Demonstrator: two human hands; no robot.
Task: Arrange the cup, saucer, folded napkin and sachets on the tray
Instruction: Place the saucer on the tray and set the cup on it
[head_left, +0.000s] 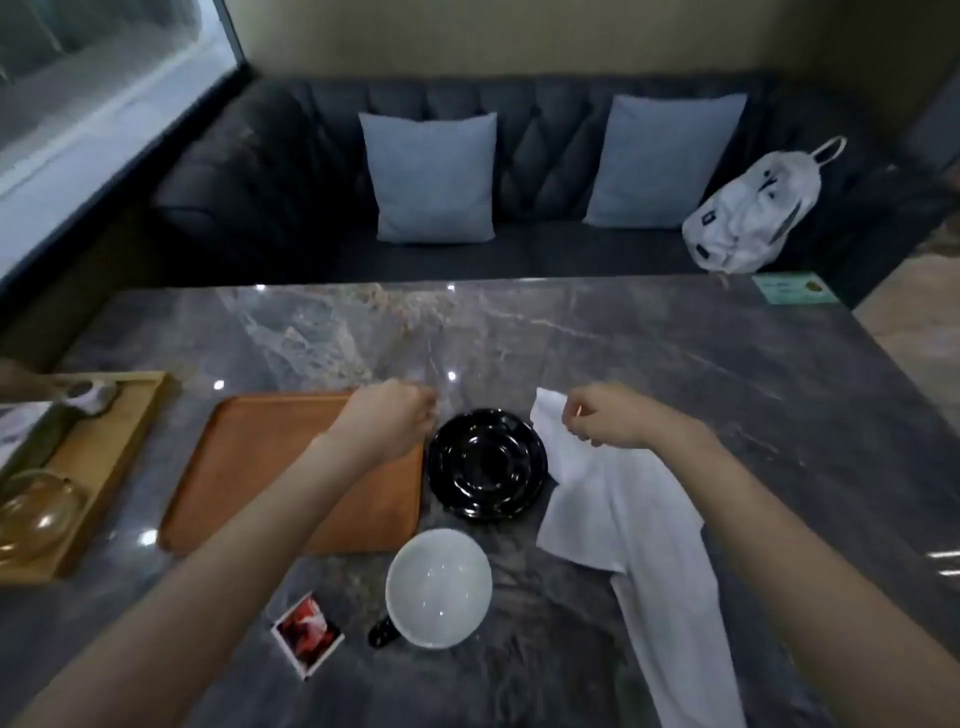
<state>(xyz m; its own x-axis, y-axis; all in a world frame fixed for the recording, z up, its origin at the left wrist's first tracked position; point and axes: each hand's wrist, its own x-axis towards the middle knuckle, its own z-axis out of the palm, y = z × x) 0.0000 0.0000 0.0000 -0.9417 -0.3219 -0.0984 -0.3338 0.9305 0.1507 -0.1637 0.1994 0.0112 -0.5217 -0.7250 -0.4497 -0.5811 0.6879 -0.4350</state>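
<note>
A brown wooden tray (249, 467) lies left of centre on the marble table. To its right is a black saucer (485, 462). A white cup (439, 587) with a dark handle stands nearer me, and a red and white sachet (306, 636) lies to its left. A white napkin (623, 525) is spread unfolded right of the saucer. My left hand (387, 421) hovers over the tray's far right corner with fingers curled and nothing seen in them. My right hand (605, 418) pinches the napkin near its far corner.
A lighter wooden tray (130, 441) at the table's left edge carries a glass teapot (36, 514) and a small cup (85, 397). A green card (792, 287) lies at the far right corner. Behind the table is a dark sofa with two cushions and a white bag (748, 218).
</note>
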